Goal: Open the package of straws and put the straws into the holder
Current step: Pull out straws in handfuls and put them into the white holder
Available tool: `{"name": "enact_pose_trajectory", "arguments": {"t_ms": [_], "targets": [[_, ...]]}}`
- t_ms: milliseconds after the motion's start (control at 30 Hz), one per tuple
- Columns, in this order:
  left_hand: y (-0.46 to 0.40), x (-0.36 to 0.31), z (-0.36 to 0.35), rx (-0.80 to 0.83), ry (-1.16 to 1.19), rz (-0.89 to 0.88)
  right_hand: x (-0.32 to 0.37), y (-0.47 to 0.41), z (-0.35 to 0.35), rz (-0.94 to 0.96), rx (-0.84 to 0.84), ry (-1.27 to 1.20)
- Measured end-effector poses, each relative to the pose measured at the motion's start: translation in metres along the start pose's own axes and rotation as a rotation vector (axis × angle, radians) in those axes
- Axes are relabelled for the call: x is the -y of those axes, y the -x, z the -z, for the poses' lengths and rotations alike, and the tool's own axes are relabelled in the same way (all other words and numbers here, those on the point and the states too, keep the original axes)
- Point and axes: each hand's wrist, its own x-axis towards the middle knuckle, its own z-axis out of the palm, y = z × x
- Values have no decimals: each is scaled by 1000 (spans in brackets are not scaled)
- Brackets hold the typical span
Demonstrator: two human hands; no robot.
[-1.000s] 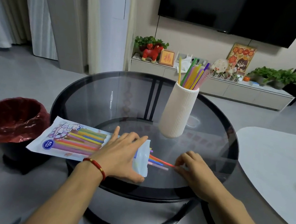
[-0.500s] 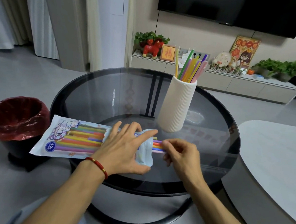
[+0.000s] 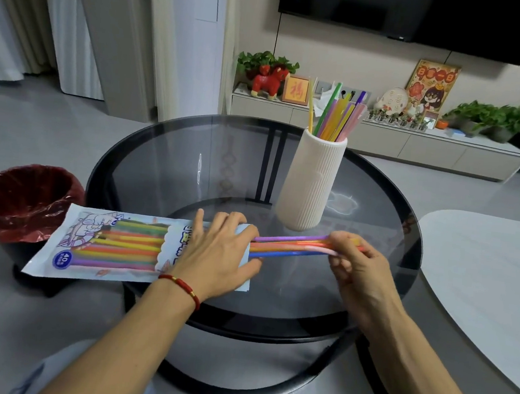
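Now mid-pull, with a fresh bunch half out of the bag. Left of the holder (image 3: 311, 182) and hanging over the bench (image 3: 166, 168) edge toward the red-lined bin (image 3: 20, 202): package of straws (image 3: 111, 243), flat on the glass, many colours showing through its window. Left hand (image 3: 218, 256) pressed palm-down on the package's open end, fingers spread, pinning it rather than gripping. Half a second ago right fingers were tucked at the package mouth beside the left hand; now drawn off to the right, below and just right of the holder's base. Right hand (image 3: 357, 263) in a closed pinch grip on the far ends of a bunch of straws (image 3: 288, 247), purple, orange, pink and blue among them, stretched level between the two hands with their near ends hidden under the left palm, so impossible to tell how much is left inside. Behind, holder upright near mid-bench with earlier straws (image 3: 336, 115) fanned from its top. Judged: package open, part loaded, plenty left in the bag; next, pull clear, tip the bunch upright, drop into the holder's mouth. Risk: a loose straw slipping from the pinch.
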Motion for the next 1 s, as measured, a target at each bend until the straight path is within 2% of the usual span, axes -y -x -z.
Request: {"name": "enact_pose_trajectory", "arguments": {"t_ms": [100,200,300,400,567,733,933,1000], "targets": [[1,-1,-3,2,-36,4,5,-1,4,-49,-40,-198],[2,-3,-6,4,-68,-6,2,3,0,-85,101,-330],[2,-8,-6,-6,-64,-31,-11,8,-15,-39,171,-95],[3,-13,-10,6,-52,-88,-30,15,-30,7,103,155],[2,-6,-12,24,-48,-33,-19,7,-20,184,-84,249],[3,-8,-15,48,-33,-97,-27,12,-25,130,59,274],[3,3,-14,87,67,-2,13,-1,4,288,-112,286],[4,3,-13,83,92,-4,34,-4,11,353,-108,390]]}}
